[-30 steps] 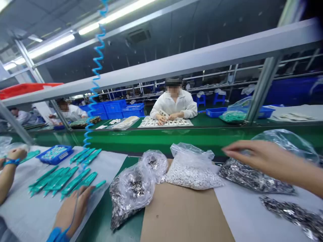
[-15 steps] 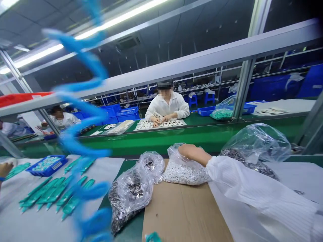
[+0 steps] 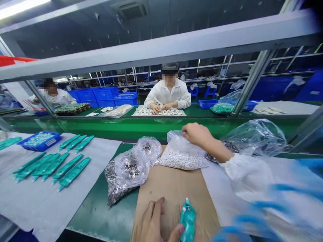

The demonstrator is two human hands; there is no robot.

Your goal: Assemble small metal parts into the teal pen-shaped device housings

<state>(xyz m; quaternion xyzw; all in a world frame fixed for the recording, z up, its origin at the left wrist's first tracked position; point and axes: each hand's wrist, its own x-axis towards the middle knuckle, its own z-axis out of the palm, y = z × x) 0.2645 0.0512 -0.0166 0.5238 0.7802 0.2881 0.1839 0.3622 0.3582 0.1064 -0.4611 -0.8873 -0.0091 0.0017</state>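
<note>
Holding teal part upright in L grip, thumb against it; R grip curled atop white-parts bag ahead, hold unclear.

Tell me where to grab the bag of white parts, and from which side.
Pinch the bunched plastic atop the bag of white parts from above right, where the right hand is. The parts slump low, leaving that film slack and free to grip.
</note>
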